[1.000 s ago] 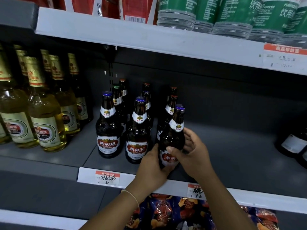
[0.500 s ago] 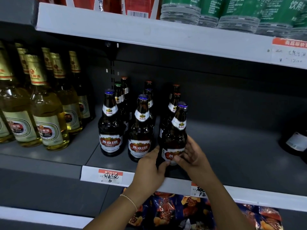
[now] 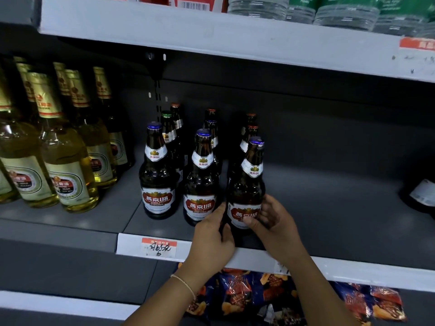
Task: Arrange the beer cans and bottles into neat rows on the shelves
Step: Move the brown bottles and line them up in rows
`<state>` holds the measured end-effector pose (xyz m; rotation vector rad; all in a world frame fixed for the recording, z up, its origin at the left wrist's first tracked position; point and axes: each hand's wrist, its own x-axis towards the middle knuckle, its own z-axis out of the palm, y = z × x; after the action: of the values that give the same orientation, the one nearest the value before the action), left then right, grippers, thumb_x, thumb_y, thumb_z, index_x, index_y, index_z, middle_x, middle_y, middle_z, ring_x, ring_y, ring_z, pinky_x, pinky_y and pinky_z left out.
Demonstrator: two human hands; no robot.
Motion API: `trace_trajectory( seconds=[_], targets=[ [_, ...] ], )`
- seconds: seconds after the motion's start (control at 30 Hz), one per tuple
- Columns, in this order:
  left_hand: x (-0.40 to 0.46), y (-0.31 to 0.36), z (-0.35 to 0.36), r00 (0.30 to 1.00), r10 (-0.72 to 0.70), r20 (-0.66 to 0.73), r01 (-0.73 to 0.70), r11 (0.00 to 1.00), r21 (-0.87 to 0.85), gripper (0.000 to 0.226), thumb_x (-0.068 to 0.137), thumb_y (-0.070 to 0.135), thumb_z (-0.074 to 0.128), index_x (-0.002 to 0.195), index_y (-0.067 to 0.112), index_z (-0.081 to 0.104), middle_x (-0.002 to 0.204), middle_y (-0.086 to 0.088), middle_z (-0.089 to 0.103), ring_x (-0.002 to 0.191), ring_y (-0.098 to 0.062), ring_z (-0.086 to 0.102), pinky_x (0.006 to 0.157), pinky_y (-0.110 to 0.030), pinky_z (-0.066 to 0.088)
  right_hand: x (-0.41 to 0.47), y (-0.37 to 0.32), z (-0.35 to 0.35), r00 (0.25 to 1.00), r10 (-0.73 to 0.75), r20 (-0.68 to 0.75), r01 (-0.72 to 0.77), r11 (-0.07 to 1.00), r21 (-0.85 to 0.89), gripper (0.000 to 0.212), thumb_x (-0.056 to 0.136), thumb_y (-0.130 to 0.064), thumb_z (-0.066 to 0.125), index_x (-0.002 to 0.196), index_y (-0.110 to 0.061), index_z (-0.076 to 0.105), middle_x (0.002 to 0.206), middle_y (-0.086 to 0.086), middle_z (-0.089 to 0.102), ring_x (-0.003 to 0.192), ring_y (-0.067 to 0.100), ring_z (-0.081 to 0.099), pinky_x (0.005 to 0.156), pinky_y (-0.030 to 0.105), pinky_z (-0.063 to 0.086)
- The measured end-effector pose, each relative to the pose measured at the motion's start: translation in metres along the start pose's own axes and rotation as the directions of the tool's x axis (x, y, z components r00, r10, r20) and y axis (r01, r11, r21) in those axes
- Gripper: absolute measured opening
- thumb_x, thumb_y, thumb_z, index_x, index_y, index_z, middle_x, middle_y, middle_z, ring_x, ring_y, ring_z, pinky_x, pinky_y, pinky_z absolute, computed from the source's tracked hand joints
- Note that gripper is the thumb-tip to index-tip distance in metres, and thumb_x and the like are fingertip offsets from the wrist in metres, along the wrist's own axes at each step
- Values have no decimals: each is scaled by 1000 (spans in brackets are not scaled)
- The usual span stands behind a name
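Three dark brown beer bottles with red labels and blue caps stand in a front row on the grey shelf. I hold the rightmost bottle at its base with both hands: my left hand grips its left side, my right hand wraps its right side with the thumb on the label. The middle bottle and left bottle stand free. Several more dark bottles stand in rows behind them.
Yellow beer bottles with gold foil necks fill the shelf's left part. A dark bottle lies at the far right. White price strip lines the shelf edge. Snack bags lie below; green-labelled water bottles stand on the shelf above.
The held bottle has gone from tilted to nearly upright, in line with the two front bottles. Both hands stay on its base.
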<state>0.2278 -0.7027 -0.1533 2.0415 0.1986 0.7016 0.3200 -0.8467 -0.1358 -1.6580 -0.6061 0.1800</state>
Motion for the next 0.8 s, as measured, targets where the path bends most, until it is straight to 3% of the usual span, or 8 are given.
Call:
trace_trajectory(
  seconds=[0.2, 0.37, 0.63, 0.8],
  targets=[
    [1, -5, 0, 999, -37, 36, 38, 999, -28, 62, 83, 19, 45, 144, 8, 43, 139, -3, 54, 130, -13, 50, 110, -37, 42, 0, 2, 0, 1000, 7, -26, -7, 1000, -13, 61, 75, -11, 80, 131, -13, 55, 117, -6, 71, 108, 6, 67, 92, 21, 54],
    [1, -4, 1, 999, -50, 21, 50, 999, -18, 62, 82, 20, 44, 143, 7, 43, 140, -5, 53, 131, -16, 49, 111, -37, 40, -1, 2, 1, 1000, 21, -17, -21, 1000, -9, 58, 71, -18, 81, 123, -27, 57, 114, -11, 72, 107, 4, 67, 89, 18, 53],
    [3, -7, 0, 996, -60, 69, 62, 998, -28, 64, 83, 18, 42, 146, 11, 40, 142, -3, 51, 133, -14, 46, 112, -38, 38, 0, 4, 3, 998, 31, -54, -33, 998, -44, 68, 63, -34, 83, 126, -20, 60, 114, -11, 72, 108, 6, 67, 96, 31, 53],
    [2, -4, 0, 997, -52, 55, 53, 998, -19, 62, 83, 17, 42, 144, 9, 41, 141, -4, 52, 132, -14, 48, 112, -37, 39, -1, 0, 3, 999, 32, -40, -35, 996, -77, 63, 66, -32, 82, 123, -25, 59, 112, -14, 72, 105, 0, 66, 92, 22, 54]
  ],
)
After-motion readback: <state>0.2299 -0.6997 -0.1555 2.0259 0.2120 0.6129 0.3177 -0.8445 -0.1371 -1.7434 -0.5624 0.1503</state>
